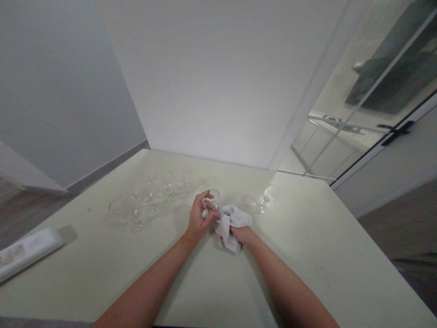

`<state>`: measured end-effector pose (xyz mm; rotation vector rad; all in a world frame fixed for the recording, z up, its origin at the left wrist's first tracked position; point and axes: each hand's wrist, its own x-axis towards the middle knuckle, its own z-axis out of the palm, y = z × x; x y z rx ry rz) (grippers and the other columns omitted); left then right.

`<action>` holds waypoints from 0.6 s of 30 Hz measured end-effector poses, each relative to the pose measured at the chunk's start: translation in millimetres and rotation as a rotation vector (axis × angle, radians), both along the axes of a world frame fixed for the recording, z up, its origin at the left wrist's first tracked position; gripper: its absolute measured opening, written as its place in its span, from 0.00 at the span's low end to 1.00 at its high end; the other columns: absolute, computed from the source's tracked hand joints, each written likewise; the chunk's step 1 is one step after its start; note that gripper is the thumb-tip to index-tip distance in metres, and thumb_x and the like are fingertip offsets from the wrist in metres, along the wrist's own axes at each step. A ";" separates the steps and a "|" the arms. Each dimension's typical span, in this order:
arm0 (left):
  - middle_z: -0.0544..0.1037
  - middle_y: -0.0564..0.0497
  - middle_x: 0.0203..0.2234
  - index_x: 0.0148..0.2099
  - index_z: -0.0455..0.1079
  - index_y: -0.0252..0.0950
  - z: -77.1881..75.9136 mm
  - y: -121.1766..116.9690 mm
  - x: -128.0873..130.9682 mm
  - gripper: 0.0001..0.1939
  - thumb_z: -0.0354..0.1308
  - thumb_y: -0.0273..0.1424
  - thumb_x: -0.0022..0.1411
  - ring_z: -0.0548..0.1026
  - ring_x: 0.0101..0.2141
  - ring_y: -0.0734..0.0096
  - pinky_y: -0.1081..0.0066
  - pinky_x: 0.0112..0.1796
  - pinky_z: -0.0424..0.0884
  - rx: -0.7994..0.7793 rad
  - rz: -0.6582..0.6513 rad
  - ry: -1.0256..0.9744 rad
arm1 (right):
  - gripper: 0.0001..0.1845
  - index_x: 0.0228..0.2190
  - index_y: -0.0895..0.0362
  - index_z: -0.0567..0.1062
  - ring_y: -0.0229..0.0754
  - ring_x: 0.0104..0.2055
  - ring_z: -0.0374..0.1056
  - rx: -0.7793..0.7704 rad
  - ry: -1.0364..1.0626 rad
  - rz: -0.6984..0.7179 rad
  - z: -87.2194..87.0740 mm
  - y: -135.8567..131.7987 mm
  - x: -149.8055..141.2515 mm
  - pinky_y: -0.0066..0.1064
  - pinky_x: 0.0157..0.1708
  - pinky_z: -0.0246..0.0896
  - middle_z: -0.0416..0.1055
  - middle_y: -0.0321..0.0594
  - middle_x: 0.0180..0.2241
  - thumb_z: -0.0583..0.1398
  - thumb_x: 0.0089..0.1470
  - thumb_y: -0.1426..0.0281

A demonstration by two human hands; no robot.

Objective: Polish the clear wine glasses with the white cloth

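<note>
My left hand (199, 217) is wrapped round the bowl of a clear stemmed glass (212, 197), its rim facing up and away from me. My right hand (241, 234) grips a white cloth (235, 217), which bunches around the lower part of that glass. The stem and foot are hidden by the cloth, and so are most of my right fingers. To the right of the cloth, apart from both hands, stands another stemmed glass (271, 195). Several more clear stemmed glasses (124, 209) stand grouped to the left of my left hand.
Everything rests on a pale table (300, 255). A white box-like object (30, 250) lies at the left edge. A white wall panel (211, 91) rises behind the table. At the right are a mirrored or glass panel (317, 141) and a door with a black handle (398, 132).
</note>
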<state>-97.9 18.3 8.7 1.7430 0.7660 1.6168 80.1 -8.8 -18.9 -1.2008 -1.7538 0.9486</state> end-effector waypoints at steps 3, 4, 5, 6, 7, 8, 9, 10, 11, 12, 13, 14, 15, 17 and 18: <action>0.67 0.46 0.46 0.62 0.56 0.41 0.8 -0.3 0.1 0.35 0.61 0.45 0.57 0.70 0.30 0.75 0.69 0.34 0.70 0.002 0.002 0.002 | 0.21 0.28 0.53 0.78 0.54 0.44 0.68 0.000 -0.072 -0.008 1.5 -0.2 0.5 0.49 0.52 0.60 0.73 0.48 0.35 0.55 0.54 0.52; 0.67 0.46 0.46 0.62 0.55 0.41 0.7 -0.2 0.1 0.35 0.62 0.45 0.57 0.71 0.30 0.75 0.69 0.34 0.70 0.002 0.000 0.001 | 0.21 0.27 0.53 0.78 0.53 0.43 0.68 -0.002 -0.078 -0.002 2.3 -0.3 0.4 0.49 0.52 0.60 0.73 0.48 0.34 0.55 0.54 0.51; 0.67 0.46 0.46 0.62 0.55 0.41 0.4 -0.1 0.1 0.35 0.62 0.45 0.57 0.71 0.30 0.75 0.68 0.35 0.70 0.003 -0.001 0.000 | 0.22 0.27 0.54 0.78 0.53 0.42 0.68 -0.001 -0.079 0.004 3.2 -0.5 0.1 0.49 0.51 0.60 0.73 0.48 0.33 0.55 0.54 0.50; 0.67 0.46 0.46 0.63 0.55 0.41 0.1 0.1 0.0 0.35 0.62 0.45 0.57 0.71 0.30 0.74 0.68 0.35 0.70 0.002 -0.001 0.000 | 0.23 0.26 0.54 0.77 0.52 0.41 0.68 0.000 -0.079 0.011 4.1 -0.6 -0.3 0.49 0.51 0.61 0.73 0.48 0.33 0.54 0.54 0.50; 0.67 0.45 0.46 0.63 0.55 0.41 -0.3 0.2 -0.1 0.36 0.62 0.45 0.57 0.70 0.30 0.74 0.68 0.35 0.70 0.000 0.000 0.002 | 0.23 0.26 0.54 0.77 0.52 0.40 0.68 0.004 -0.078 0.016 5.0 -0.7 -0.6 0.48 0.50 0.62 0.73 0.47 0.32 0.54 0.54 0.49; 0.67 0.45 0.46 0.63 0.55 0.40 -0.6 0.4 -0.2 0.36 0.62 0.45 0.57 0.70 0.30 0.74 0.68 0.35 0.70 -0.002 0.001 0.006 | 0.24 0.26 0.54 0.77 0.52 0.39 0.68 0.009 -0.078 0.019 5.8 -0.9 -1.0 0.48 0.49 0.62 0.73 0.47 0.32 0.54 0.54 0.49; 0.67 0.45 0.46 0.63 0.55 0.40 -0.9 0.5 -0.4 0.36 0.62 0.45 0.57 0.70 0.30 0.74 0.68 0.35 0.70 -0.003 0.002 0.010 | 0.24 0.26 0.54 0.78 0.52 0.39 0.68 0.015 -0.076 0.018 6.3 -1.0 -1.3 0.48 0.49 0.63 0.73 0.47 0.31 0.54 0.54 0.49; 0.67 0.45 0.46 0.63 0.55 0.40 -1.1 0.5 -0.5 0.36 0.62 0.45 0.57 0.70 0.31 0.73 0.68 0.35 0.70 -0.003 0.003 0.013 | 0.23 0.26 0.54 0.78 0.52 0.39 0.68 0.021 -0.075 0.015 6.6 -1.1 -1.4 0.48 0.49 0.63 0.73 0.47 0.32 0.54 0.54 0.50; 0.67 0.45 0.46 0.63 0.55 0.40 -1.1 0.5 -0.6 0.36 0.62 0.45 0.57 0.70 0.31 0.73 0.68 0.35 0.70 -0.002 0.005 0.015 | 0.23 0.27 0.54 0.78 0.52 0.40 0.68 0.026 -0.075 0.012 6.5 -1.2 -1.4 0.48 0.50 0.62 0.74 0.47 0.32 0.54 0.54 0.50; 0.67 0.45 0.46 0.63 0.55 0.40 -1.1 0.5 -0.6 0.36 0.62 0.45 0.57 0.70 0.30 0.74 0.68 0.35 0.70 0.000 0.005 0.015 | 0.23 0.27 0.54 0.78 0.53 0.41 0.68 0.028 -0.078 0.012 6.1 -1.3 -1.4 0.48 0.50 0.62 0.74 0.48 0.33 0.54 0.54 0.50; 0.67 0.45 0.46 0.63 0.55 0.40 -1.0 0.4 -0.6 0.36 0.62 0.45 0.57 0.70 0.30 0.74 0.68 0.35 0.70 0.002 0.005 0.013 | 0.22 0.27 0.54 0.78 0.54 0.42 0.68 0.027 -0.086 0.013 5.5 -1.5 -1.2 0.49 0.51 0.61 0.74 0.48 0.34 0.54 0.54 0.50; 0.67 0.45 0.46 0.63 0.55 0.41 -0.7 0.3 -0.5 0.35 0.62 0.44 0.57 0.70 0.30 0.74 0.68 0.35 0.70 0.003 0.003 0.011 | 0.23 0.27 0.54 0.78 0.55 0.43 0.68 0.024 -0.095 0.009 4.8 -1.7 -1.1 0.50 0.52 0.61 0.74 0.49 0.34 0.53 0.54 0.51; 0.67 0.45 0.46 0.63 0.55 0.41 -0.3 0.2 -0.3 0.35 0.61 0.44 0.57 0.70 0.30 0.74 0.68 0.34 0.70 0.003 0.001 0.009 | 0.23 0.28 0.54 0.78 0.56 0.44 0.68 0.021 -0.105 0.002 4.2 -2.0 -0.9 0.51 0.52 0.60 0.74 0.50 0.35 0.53 0.55 0.51; 0.67 0.45 0.46 0.63 0.55 0.41 0.7 -0.1 0.3 0.35 0.61 0.45 0.57 0.70 0.30 0.75 0.68 0.35 0.70 0.000 -0.004 0.004 | 0.23 0.29 0.54 0.78 0.56 0.45 0.68 0.011 -0.121 -0.007 3.4 -2.4 -0.6 0.52 0.53 0.59 0.74 0.51 0.36 0.52 0.56 0.52; 0.67 0.45 0.46 0.63 0.55 0.41 1.2 -0.2 0.5 0.35 0.61 0.45 0.57 0.70 0.30 0.75 0.68 0.35 0.70 -0.002 -0.007 0.003 | 0.23 0.29 0.54 0.78 0.56 0.45 0.68 0.009 -0.121 -0.007 3.4 -2.5 -0.5 0.52 0.53 0.59 0.74 0.50 0.36 0.52 0.56 0.51</action>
